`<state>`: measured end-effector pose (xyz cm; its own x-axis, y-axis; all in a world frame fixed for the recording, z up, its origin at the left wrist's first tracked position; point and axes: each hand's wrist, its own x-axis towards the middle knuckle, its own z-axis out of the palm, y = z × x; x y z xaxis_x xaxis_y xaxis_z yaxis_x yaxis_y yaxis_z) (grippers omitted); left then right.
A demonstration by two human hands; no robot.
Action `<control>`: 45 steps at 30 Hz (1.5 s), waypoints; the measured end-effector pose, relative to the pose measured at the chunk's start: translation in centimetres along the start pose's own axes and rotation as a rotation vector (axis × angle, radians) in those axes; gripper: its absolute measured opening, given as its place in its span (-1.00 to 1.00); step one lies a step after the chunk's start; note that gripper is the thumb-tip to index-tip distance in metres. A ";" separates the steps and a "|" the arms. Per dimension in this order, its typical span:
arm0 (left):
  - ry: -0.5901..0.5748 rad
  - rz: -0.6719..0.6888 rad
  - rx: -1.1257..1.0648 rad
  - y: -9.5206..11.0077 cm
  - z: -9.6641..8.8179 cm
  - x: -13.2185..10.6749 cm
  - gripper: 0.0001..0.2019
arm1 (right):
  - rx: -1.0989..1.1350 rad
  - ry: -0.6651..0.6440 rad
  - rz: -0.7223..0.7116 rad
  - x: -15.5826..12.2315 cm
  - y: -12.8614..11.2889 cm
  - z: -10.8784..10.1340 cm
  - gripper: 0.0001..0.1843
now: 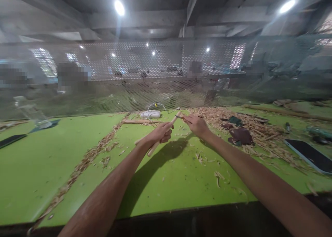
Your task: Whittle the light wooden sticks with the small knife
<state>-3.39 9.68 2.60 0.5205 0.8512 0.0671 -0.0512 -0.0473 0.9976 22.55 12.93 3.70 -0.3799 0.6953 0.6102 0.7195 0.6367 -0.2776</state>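
My left hand [164,132] is closed round a pale wooden stick [153,149], which slants up and away to the right. My right hand [198,126] grips a knife, its handle mostly hidden by the fingers. The short dark blade [178,117] lies against the stick's upper end, just beyond my left fist. Both hands are above the green tabletop [178,181], over their own shadow. Behind my left hand, another wooden stick [137,121] lies on the table near a white power strip [150,115] with a looped cable.
Wood shavings [215,116] heap at the right, with dark reddish-brown pieces [241,136] among them. Another shavings line [90,152] runs down the left. Phones lie far right [310,155] and far left [11,140], near a clear bottle [33,114]. A mesh screen [155,91] stands behind.
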 end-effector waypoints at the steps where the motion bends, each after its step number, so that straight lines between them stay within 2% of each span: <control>1: -0.002 -0.002 0.003 0.0 0.0 0.0 -0.73 | 0.011 -0.008 0.010 0.0 0.0 -0.1 -0.57; 8: -0.014 -0.016 0.015 0.5 0.5 -0.3 -0.74 | 0.029 -0.021 0.127 0.1 -0.1 -0.9 -0.57; 12: 0.003 -0.031 0.033 0.7 0.6 -0.6 -0.73 | -0.005 -0.049 0.121 0.1 0.1 -1.1 -0.57; 15: -0.050 -0.015 0.082 1.1 0.5 -1.0 -0.71 | -0.076 -0.018 0.240 0.0 1.6 -1.8 -0.56; 17: -0.090 0.014 0.106 1.4 0.5 -1.2 -0.70 | -0.112 0.054 0.370 0.0 3.3 -2.7 -0.58; 19: -0.088 0.039 0.102 1.5 0.3 -1.3 -0.71 | -0.121 0.130 0.425 -0.1 4.8 -3.7 -0.60; 22: -0.043 0.027 0.088 1.3 0.1 -1.2 -0.71 | -0.082 0.192 0.385 0.0 5.5 -4.3 -0.59; 26: 0.023 -0.005 0.065 1.0 0.2 -1.2 -0.72 | -0.017 0.176 0.294 0.5 3.8 -3.5 -0.58; 30: 0.215 -0.029 -0.019 1.4 1.0 -1.3 -0.71 | 0.178 0.160 0.331 0.7 3.0 -2.3 -0.63; 32: 0.316 -0.057 -0.080 1.7 1.2 -1.2 -0.70 | 0.393 0.116 0.421 0.6 3.1 -1.9 -0.64; 35: 0.386 -0.092 -0.205 2.3 1.3 -1.0 -0.77 | 0.716 -0.090 0.532 0.3 2.9 -1.6 -0.61; 37: 0.394 -0.086 -0.311 2.6 1.2 -0.8 -0.84 | 0.815 -0.227 0.544 0.2 2.1 -1.6 -0.66; 41: 0.375 -0.024 -0.433 2.6 1.2 -0.5 -0.87 | 0.820 -0.361 0.433 0.3 -0.5 -1.7 -0.69; 45: 0.421 0.031 -0.440 2.5 1.3 -0.5 -0.78 | 0.720 -0.437 0.305 0.5 -2.1 -1.7 -0.66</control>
<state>-2.68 8.51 5.11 0.1361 0.9907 -0.0071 -0.4554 0.0689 0.8876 21.83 11.32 5.85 -0.5248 0.8401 0.1373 0.3422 0.3559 -0.8696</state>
